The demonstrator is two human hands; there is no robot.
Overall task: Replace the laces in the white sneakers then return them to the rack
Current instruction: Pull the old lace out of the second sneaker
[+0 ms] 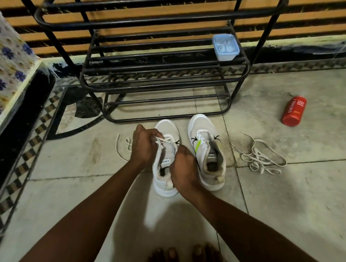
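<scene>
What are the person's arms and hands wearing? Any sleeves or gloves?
Nothing at all. Both forearms are bare right up to the picture's edge, with no sleeves in view. The left hand and right hand have no gloves, and no watch, bracelet or ring shows.

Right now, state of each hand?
Left hand: closed, pinching the lace of the sneaker.
Right hand: curled against that sneaker; what it holds cannot be told.
</scene>
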